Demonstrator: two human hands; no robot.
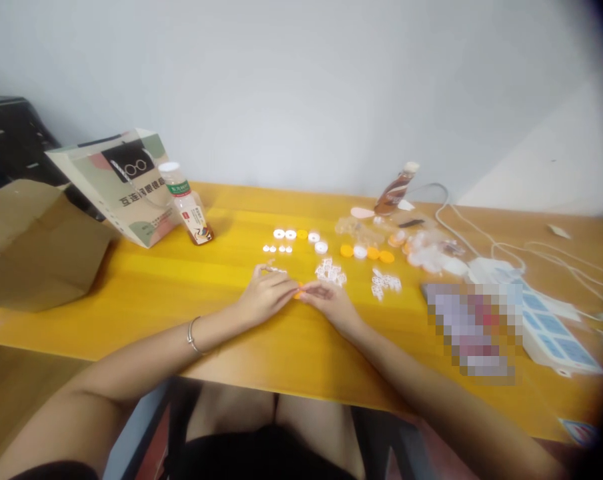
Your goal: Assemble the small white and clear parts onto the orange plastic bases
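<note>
Together, at frame centre:
Hands: our left hand (265,293) and right hand (326,300) meet fingertip to fingertip, pinched on a small orange plastic piece (298,291).
Risk: we judge the piece could slip and roll among the tiny white plastic parts (330,272) just above.
Surface: glossy yellow wooden table (181,293), bottle of brown drink (187,212) upper left.
Room: plain white wall (301,87).

table (181,293) yellow | caps (366,252) orange+white | bag (36,247) brown
</note>
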